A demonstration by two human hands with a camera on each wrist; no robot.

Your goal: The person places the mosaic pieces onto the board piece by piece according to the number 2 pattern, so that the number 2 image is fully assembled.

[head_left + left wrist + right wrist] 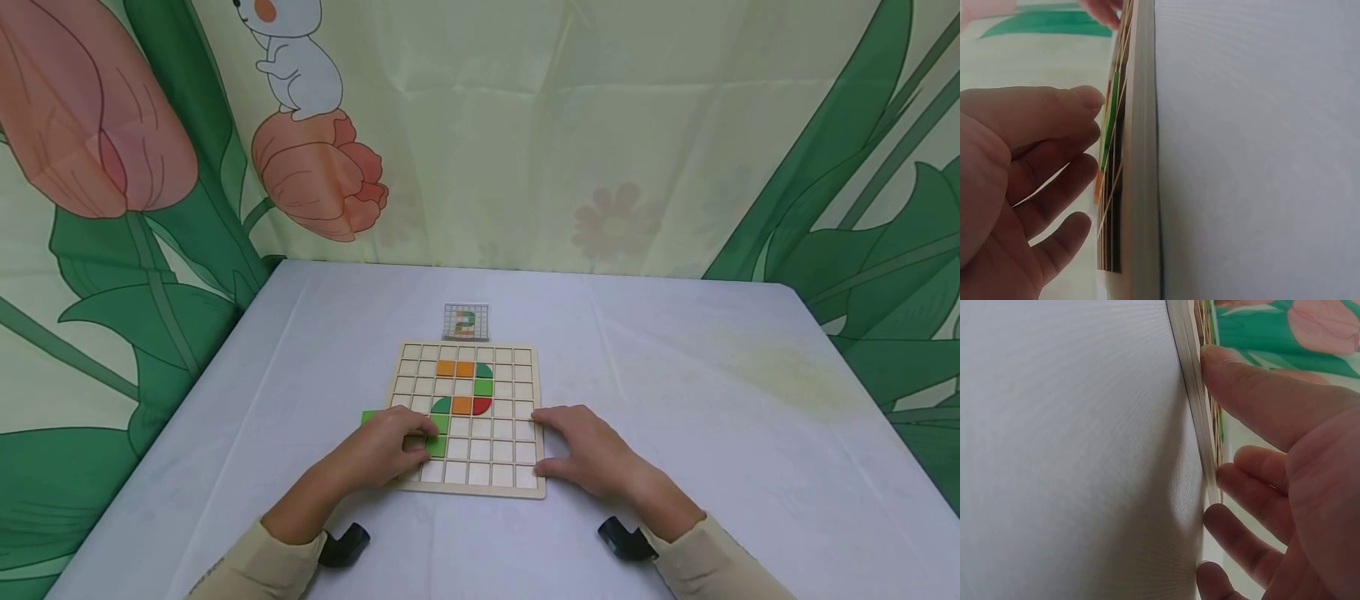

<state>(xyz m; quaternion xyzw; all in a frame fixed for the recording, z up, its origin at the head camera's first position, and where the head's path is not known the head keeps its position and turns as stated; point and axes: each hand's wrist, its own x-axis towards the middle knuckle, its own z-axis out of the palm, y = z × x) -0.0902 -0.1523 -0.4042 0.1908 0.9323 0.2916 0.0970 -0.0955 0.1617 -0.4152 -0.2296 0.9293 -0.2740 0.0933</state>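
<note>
A wooden grid board (468, 492) lies on the table, holding several coloured tiles in a curved shape. Two orange squares (455, 368) are at the top, then a dark green quarter-round (483, 371), a light green square (483, 387) and a red quarter-round (482, 406). My left hand (386, 446) reaches over the board's left side, thumb and fingertips at the lowest light green square (437, 447), which lies in its cell. Another green piece (367, 415) shows by the left edge, partly covered by that hand. My right hand (592, 450) rests its thumb and fingertips against the board's right edge.
A small pattern card (466, 322) with a similar coloured figure lies just beyond the board. White cloth covers the table (675, 367). Behind it hangs a backdrop (487, 150) printed with tulips and a white animal. Dark wrist devices (347, 546) sit at both sleeves.
</note>
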